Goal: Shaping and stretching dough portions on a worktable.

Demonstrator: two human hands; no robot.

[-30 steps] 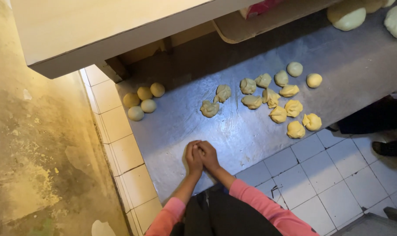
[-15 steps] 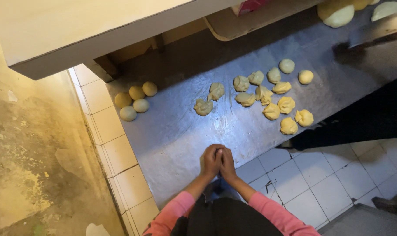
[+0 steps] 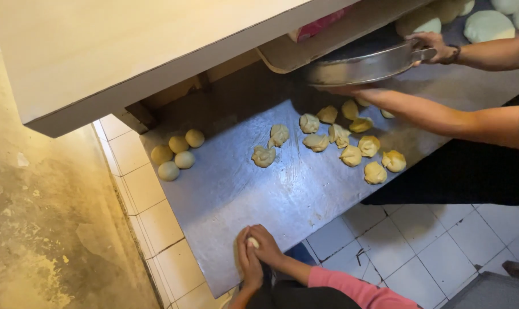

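From the head camera, the left hand and right hand press palm to palm, their grip shut around a small dough piece above the near edge of the steel counter. Four smooth dough balls sit far left; a co-worker's hands hold a metal pan.

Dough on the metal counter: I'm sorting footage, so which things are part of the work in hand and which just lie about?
In hand:
left hand and right hand, pressed around a dough piece
metal counter

Lying about:
four round dough balls
folded dough pieces
a co-worker's metal tray
big dough rounds
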